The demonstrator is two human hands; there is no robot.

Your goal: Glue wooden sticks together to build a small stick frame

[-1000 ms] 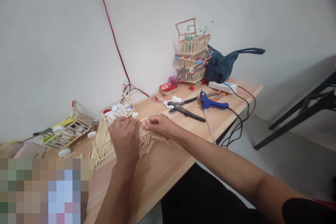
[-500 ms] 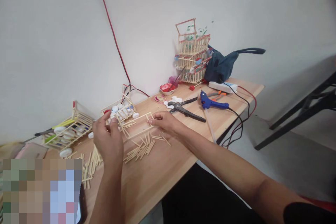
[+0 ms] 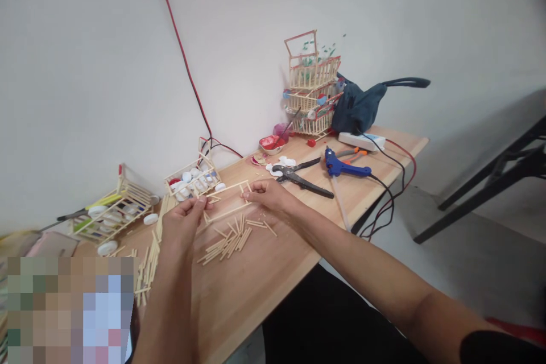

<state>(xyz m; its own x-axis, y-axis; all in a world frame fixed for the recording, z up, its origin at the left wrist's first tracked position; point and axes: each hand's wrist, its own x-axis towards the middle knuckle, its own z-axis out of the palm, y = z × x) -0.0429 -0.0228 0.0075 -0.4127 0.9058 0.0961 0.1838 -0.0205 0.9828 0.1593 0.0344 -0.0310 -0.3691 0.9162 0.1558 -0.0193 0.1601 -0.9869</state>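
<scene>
Both hands hold a small rectangular frame of thin wooden sticks (image 3: 226, 199) just above the wooden table (image 3: 273, 261). My left hand (image 3: 185, 222) pinches its left end. My right hand (image 3: 267, 193) pinches its right end. Under the frame lies a loose pile of short sticks (image 3: 228, 239). More long sticks (image 3: 149, 261) lie by my left forearm.
A stick basket with white caps (image 3: 191, 179) and another stick basket (image 3: 113, 210) stand at the back left. Black pliers (image 3: 301, 176), a blue glue gun (image 3: 343, 166), a white power strip (image 3: 362, 140), stacked stick baskets (image 3: 311, 91) and a dark bag (image 3: 362, 105) lie to the right.
My left hand drew back to the left and then came in again to pinch the frame's left end. The stick frame is now stretched out between both hands.
</scene>
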